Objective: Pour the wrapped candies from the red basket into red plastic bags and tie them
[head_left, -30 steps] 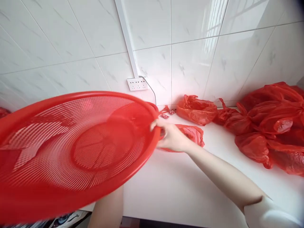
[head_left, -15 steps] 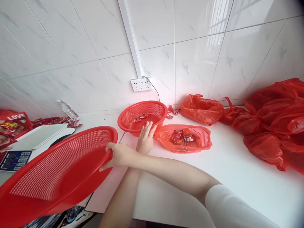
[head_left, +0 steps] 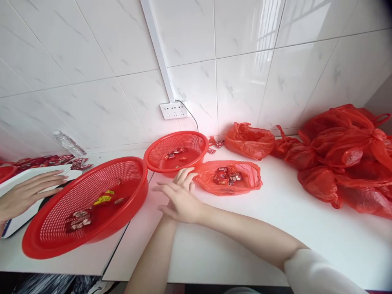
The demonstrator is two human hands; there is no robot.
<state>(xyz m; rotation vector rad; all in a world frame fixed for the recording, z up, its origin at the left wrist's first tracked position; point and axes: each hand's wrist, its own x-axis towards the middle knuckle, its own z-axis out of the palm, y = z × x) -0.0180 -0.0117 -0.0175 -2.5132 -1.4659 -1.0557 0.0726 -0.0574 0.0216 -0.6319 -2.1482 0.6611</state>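
Note:
My right hand (head_left: 183, 203) is open, with its fingers apart, and crosses over my left wrist above the white table. My left hand (head_left: 185, 177) lies partly behind it, fingers stretched out beside the near rim of the smaller red basket (head_left: 154, 165); whether it touches the rim I cannot tell. A few small wrapped packets are in that basket. Left of my hands stands a larger red mesh basket (head_left: 139, 192), holding several wrapped packets, a yellow one (head_left: 102, 200) among them. Just right of my hands, an open red plastic bag (head_left: 208, 185) contains dark red packets (head_left: 222, 174).
Another person's hand (head_left: 29, 192) is over a white scale (head_left: 15, 222) at the left. A clear plastic bottle (head_left: 70, 143) and red packets lie by the wall. More red bags (head_left: 346, 163) are piled at the right. A socket strip (head_left: 173, 110) is on the tiled wall.
My right hand has let go of the large basket's rim. That basket now sits lower and shows packets inside, where its visible bottom was bare. Another person's hand has appeared at the left.

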